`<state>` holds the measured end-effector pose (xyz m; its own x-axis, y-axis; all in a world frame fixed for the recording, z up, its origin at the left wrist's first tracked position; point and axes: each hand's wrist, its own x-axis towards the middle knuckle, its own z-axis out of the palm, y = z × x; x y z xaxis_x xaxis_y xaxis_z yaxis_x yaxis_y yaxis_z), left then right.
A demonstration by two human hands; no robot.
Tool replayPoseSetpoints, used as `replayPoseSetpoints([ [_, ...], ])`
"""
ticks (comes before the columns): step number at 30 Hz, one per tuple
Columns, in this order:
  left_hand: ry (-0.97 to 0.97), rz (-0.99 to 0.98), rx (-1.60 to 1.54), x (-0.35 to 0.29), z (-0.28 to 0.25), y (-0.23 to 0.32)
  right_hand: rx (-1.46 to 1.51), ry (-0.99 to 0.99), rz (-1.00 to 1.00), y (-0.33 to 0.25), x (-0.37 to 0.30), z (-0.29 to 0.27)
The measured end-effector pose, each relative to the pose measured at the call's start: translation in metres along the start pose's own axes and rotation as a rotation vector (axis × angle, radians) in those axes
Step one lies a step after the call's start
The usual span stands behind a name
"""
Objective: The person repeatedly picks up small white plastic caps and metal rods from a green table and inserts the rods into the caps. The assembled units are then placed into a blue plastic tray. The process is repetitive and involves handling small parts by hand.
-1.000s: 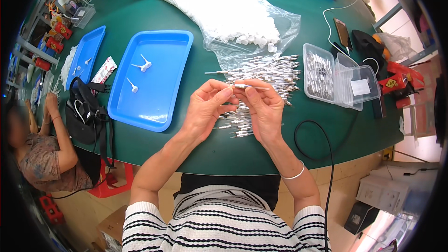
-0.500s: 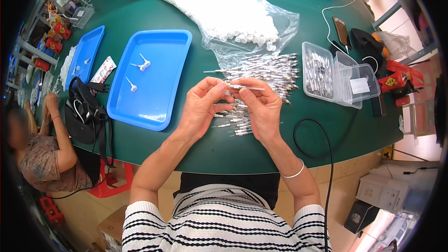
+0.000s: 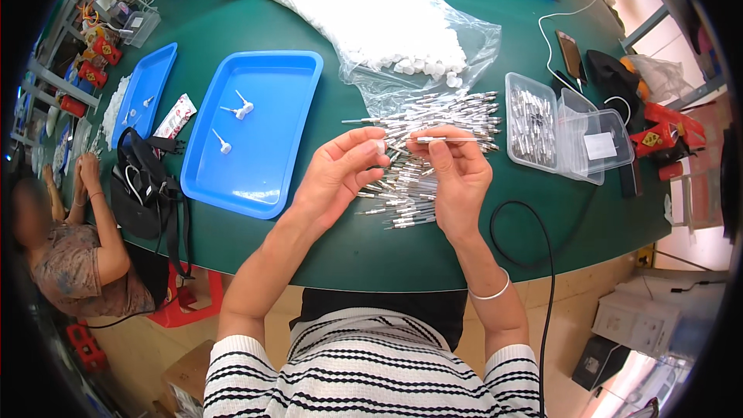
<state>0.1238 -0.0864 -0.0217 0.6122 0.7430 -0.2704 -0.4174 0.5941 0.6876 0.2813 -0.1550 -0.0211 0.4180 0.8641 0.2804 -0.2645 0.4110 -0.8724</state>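
Observation:
My left hand [image 3: 338, 173] pinches a small white plastic cap [image 3: 380, 147] between thumb and fingertips. In my right hand [image 3: 458, 178] is a thin metal-and-white rod [image 3: 441, 139], held level between thumb and fingers and pointing right. The two hands are a little apart, over the near side of a pile of similar silvery rods [image 3: 457, 114]. Beyond the pile, a large clear bag [image 3: 364, 8] spills many white caps. To the left, a blue tray [image 3: 267, 174] carries a few white pieces [image 3: 223, 142] with thin stems.
A clear plastic box [image 3: 532, 120] of rods and its lid stand at the right, near a phone [image 3: 570, 56] and a black cable [image 3: 534, 205]. At the left lie a second blue tray [image 3: 147, 81] and a black bag [image 3: 139, 186]. Another person [image 3: 85, 263] sits there.
My hands have moved apart. The right one shifted right with the rod, while the left one keeps the white cap. The view has shifted slightly.

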Motion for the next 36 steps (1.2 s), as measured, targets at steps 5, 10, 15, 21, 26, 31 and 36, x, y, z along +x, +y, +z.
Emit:
replayPoseSetpoints([
  [5, -0.058, -0.045, 0.015, 0.001, -0.005, -0.003, 0.015, -0.037, 0.001, 0.001, -0.002, 0.000],
  [10, -0.072, -0.078, -0.022, 0.003, -0.005, -0.004, -0.028, -0.044, -0.002, 0.003, -0.003, 0.000],
  [15, -0.111, -0.076, -0.037, 0.004, -0.005, -0.008, 0.032, -0.084, 0.022, 0.003, -0.005, 0.000],
  [21, -0.083, 0.025, 0.131, 0.001, -0.005, -0.009, -0.108, -0.041, 0.044, 0.006, -0.009, 0.003],
  [26, -0.143, 0.124, 0.281, 0.004, -0.006, -0.015, -0.083, 0.019, 0.057, 0.002, -0.012, 0.006],
  [31, -0.175, 0.195, 0.333, -0.005, 0.001, -0.014, -0.062, 0.025, 0.075, 0.001, -0.010, 0.009],
  [36, -0.175, 0.209, 0.410, -0.004, 0.003, -0.015, -0.052, 0.027, 0.077, -0.001, -0.007, 0.008],
])
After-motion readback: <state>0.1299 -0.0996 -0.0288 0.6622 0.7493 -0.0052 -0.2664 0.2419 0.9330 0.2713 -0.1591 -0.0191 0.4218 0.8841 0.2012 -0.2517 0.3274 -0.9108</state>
